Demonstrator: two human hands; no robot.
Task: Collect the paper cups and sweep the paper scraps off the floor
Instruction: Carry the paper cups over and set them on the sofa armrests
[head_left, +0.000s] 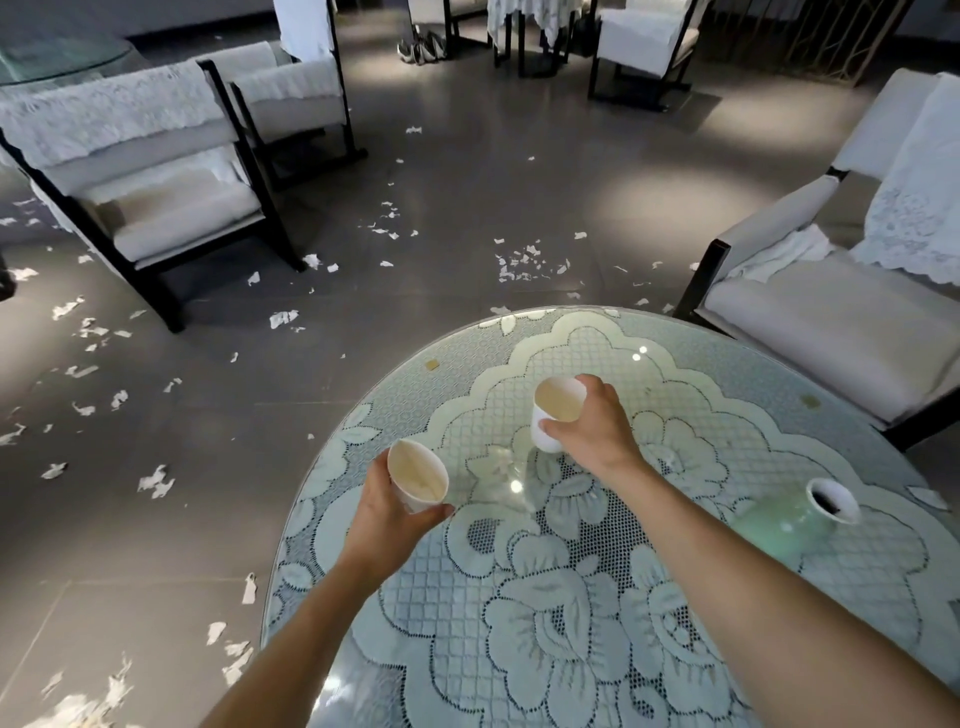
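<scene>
Both hands are closed on cups. Left hand (387, 512) wraps a tilted cup (417, 477) from below, thumb across its front, holding it at the table's (779, 364) left edge. Right hand (592, 428) grips a second cup (556, 413) from the side, thumb low on the wall and fingers round the far rim, above the table's middle. That cup's base looks just clear of the glass, though the reflection beneath makes it hard to be sure.

Both cups show a tan inside; whether any liquid is left in them I cannot tell. If there is, the left cup's tilt could spill it onto the lace under the glass top or over the edge onto the floor (467, 182).

A pale green vase (789, 519) lies on its side on the table's right part, close beside the right forearm. A careless sweep of that arm back toward the body could knock it and set it rolling toward the rim.

Scraps (283, 318) lie scattered over the floor left of and beyond the table, some under the armchair (156, 208) far to its left. None are swept yet. Squeezing thin paper walls too hard could crush a cup.
</scene>
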